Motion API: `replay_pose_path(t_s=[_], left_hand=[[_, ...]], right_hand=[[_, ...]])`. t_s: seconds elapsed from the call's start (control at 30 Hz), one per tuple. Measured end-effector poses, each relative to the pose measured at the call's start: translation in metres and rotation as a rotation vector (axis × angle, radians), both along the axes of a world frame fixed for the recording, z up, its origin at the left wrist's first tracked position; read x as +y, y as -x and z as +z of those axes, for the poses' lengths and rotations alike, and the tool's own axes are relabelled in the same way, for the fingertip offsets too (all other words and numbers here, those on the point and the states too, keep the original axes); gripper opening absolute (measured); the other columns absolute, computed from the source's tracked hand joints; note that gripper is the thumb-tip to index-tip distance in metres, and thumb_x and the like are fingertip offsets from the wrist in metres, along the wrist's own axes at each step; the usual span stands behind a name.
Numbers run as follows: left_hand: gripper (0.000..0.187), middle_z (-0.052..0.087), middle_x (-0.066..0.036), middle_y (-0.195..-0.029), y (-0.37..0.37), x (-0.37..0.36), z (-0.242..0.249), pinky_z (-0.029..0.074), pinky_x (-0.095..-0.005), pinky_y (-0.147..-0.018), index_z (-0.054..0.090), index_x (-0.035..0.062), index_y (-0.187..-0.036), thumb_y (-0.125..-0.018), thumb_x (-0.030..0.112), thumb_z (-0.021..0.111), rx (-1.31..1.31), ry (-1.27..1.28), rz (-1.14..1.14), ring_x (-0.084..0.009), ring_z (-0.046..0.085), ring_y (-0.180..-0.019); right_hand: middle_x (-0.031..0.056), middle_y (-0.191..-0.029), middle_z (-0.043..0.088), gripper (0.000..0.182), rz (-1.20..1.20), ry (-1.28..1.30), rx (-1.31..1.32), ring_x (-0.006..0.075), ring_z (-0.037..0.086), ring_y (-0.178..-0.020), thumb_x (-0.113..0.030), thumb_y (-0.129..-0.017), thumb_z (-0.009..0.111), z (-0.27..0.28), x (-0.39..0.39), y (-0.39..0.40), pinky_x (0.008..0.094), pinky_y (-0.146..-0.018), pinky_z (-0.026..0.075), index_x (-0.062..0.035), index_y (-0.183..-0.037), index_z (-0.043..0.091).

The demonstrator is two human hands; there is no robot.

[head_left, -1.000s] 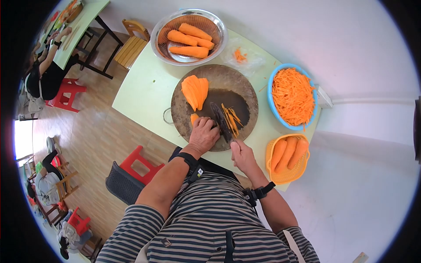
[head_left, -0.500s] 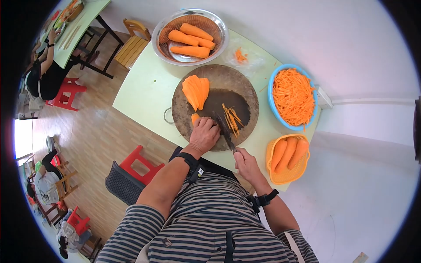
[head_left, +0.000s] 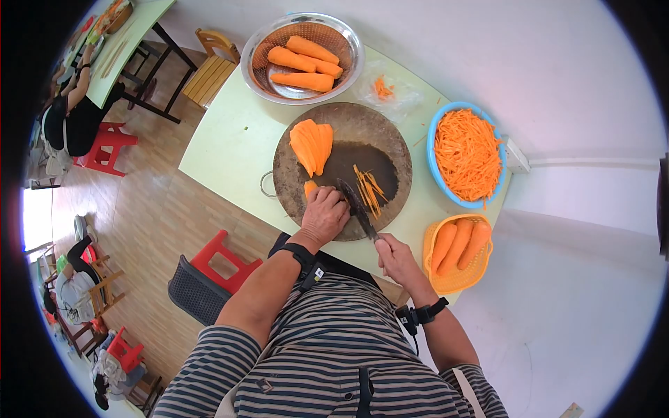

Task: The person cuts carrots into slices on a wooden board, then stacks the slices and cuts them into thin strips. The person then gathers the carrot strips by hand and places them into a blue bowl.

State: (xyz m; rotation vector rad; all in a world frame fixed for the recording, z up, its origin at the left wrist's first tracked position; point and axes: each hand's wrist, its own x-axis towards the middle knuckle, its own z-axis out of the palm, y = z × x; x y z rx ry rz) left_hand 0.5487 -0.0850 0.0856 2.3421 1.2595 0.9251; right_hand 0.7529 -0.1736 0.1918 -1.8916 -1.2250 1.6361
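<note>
My left hand (head_left: 326, 211) presses down on a carrot piece (head_left: 310, 187) on the round chopping board (head_left: 296, 150), its fingers curled over and hiding most of it. Close beside those fingertips is the dark blade of a kitchen knife (head_left: 358, 210). My right hand (head_left: 397, 256) is wrapped round the knife's handle. Thin carrot strips (head_left: 369, 189) lie on the board to the right of the blade. Toward the board's far left rests a fanned stack of carrot slices (head_left: 311, 146).
Behind the board stands a metal bowl (head_left: 252, 73) with several whole carrots. A blue basin (head_left: 431, 157) of shredded carrot and a yellow basket (head_left: 453, 282) with carrots are at the right. A plastic bag (head_left: 401, 104) lies near the wall. Other people sit at left.
My right hand and the knife handle have shifted slightly right and down, while the blade stays beside my left fingers. My left hand holds its place.
</note>
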Motion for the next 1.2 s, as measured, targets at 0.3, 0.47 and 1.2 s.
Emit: replay_pose_path(t_s=[0.3,0.47,1.2], left_hand=[[0.015,0.061,-0.006,-0.100,-0.001,0.000,0.000,0.042,-0.0444,-0.095,0.068,0.0087,-0.088,-0.076,0.012,0.076,-0.006,-0.018,0.012,-0.0285,0.058,-0.107],[0.016,0.061,-0.007,-0.101,-0.002,-0.001,0.001,0.042,-0.0439,-0.097,0.066,0.0093,-0.090,-0.077,0.013,0.075,-0.012,-0.002,0.026,-0.0286,0.058,-0.107],[0.021,0.063,-0.006,-0.105,-0.001,-0.001,-0.001,0.039,-0.0461,-0.101,0.067,0.0106,-0.098,-0.078,0.012,0.072,0.024,-0.030,-0.028,-0.0277,0.058,-0.110]], right_hand=[[0.0040,-0.065,0.056,0.043,-0.088,-0.025,0.042,0.0108,0.055,-0.052,-0.038,-0.106,0.051,-0.015,0.011,0.008,0.0271,-0.050,0.047,-0.0011,-0.124,0.063],[0.0034,-0.064,0.056,0.042,-0.155,-0.107,0.040,0.0098,0.053,-0.051,-0.037,-0.107,0.050,-0.015,0.009,0.003,0.0266,-0.050,0.046,-0.0011,-0.126,0.061],[0.0041,-0.066,0.057,0.041,-0.182,-0.086,0.036,0.0110,0.055,-0.052,-0.036,-0.106,0.050,-0.006,-0.004,-0.004,0.0273,-0.051,0.047,0.0000,-0.124,0.060]])
